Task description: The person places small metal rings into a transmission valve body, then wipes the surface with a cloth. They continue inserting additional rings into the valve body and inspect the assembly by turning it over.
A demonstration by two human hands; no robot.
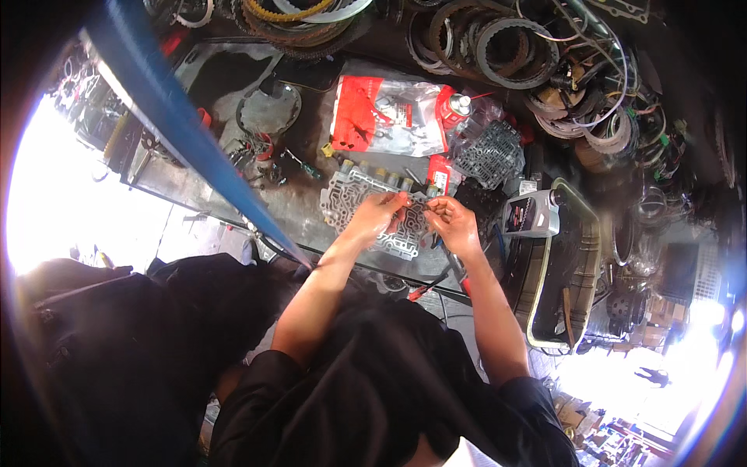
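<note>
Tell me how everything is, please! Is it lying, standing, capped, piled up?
Grooved metal block: lying on the bench
Left hand: curled over the block; grip unclear
Right hand: curled; grip unclear
Red-and-clear bag: lying, wrinkled
Red spray can: seemingly upright
Grey bottle: seemingly capped
Metal rings: overlapping in a heap

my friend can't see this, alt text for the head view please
A person's left hand and right hand are close together over a grey metal casting with winding channels on a cluttered workbench. Beyond it are a red and clear bag, a red can and, at upper right, metal rings.
</note>
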